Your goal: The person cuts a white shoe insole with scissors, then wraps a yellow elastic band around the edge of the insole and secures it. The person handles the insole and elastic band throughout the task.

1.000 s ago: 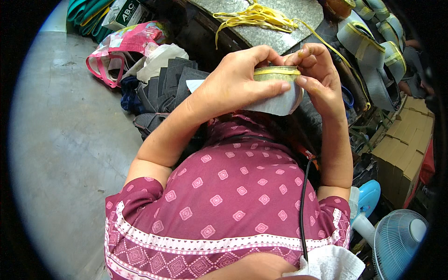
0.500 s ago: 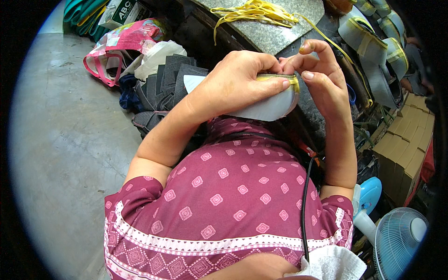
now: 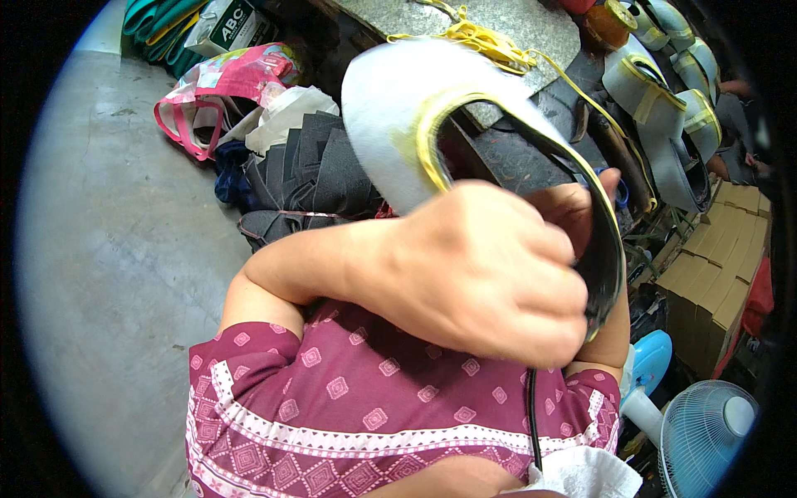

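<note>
change: you've lifted the shoe piece (image 3: pixel 390 108) from chest level up close to your face | left hand (image 3: pixel 490 274) fisted around its dark rim | right hand (image 3: pixel 581 207) behind left, grip hidden, cannot tell | yellow trim (image 3: pixel 427 137) turned toward you, likely checking edge | fan (image 3: pixel 706 432) lower right of hands

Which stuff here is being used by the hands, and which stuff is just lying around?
In use:
- left hand
- right hand, mostly hidden
- grey shoe upper with yellow edging

Lying about:
- loose yellow strips
- stack of finished uppers
- pile of dark fabric
- pink bag
- blue fan
- cardboard boxes
</note>
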The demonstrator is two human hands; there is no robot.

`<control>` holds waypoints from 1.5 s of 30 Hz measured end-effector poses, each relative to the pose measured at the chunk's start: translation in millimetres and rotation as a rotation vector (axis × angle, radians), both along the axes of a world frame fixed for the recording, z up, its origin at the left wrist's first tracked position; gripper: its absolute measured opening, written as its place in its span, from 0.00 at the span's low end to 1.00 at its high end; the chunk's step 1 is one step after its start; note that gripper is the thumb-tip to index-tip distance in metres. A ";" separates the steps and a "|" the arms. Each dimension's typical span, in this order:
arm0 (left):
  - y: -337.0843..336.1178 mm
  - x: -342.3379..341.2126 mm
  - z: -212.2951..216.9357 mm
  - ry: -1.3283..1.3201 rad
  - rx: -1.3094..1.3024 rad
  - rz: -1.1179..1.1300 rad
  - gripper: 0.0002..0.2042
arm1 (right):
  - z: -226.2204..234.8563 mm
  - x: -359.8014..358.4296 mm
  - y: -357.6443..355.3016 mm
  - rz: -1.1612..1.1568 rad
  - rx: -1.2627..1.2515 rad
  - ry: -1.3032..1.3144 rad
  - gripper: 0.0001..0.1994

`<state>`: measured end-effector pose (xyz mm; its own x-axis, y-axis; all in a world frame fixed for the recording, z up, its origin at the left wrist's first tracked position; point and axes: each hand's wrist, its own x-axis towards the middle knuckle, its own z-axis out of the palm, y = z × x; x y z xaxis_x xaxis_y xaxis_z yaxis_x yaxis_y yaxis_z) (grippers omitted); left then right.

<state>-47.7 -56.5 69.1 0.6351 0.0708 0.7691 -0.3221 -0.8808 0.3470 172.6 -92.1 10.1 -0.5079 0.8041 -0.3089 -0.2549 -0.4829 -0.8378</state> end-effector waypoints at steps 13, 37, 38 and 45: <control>2.8 0.2 -48.1 0.385 0.042 0.098 0.09 | 16.6 14.2 11.7 -0.600 0.316 0.186 0.21; 21.8 3.4 -63.4 0.382 -1.444 0.169 0.11 | 27.6 10.1 9.7 -0.879 0.457 -0.238 0.14; 20.0 1.2 -60.2 0.391 -1.476 0.105 0.11 | 26.0 13.5 9.4 -0.833 0.392 -0.190 0.14; 19.7 1.9 -55.6 0.498 -1.329 0.273 0.20 | 26.5 24.1 5.6 -0.833 0.439 -0.027 0.16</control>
<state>-45.8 -36.8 13.5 0.6622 0.7049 -0.2541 0.1964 0.1639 0.9667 196.6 -86.4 36.6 0.2859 0.9525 0.1045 -0.3537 0.2063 -0.9123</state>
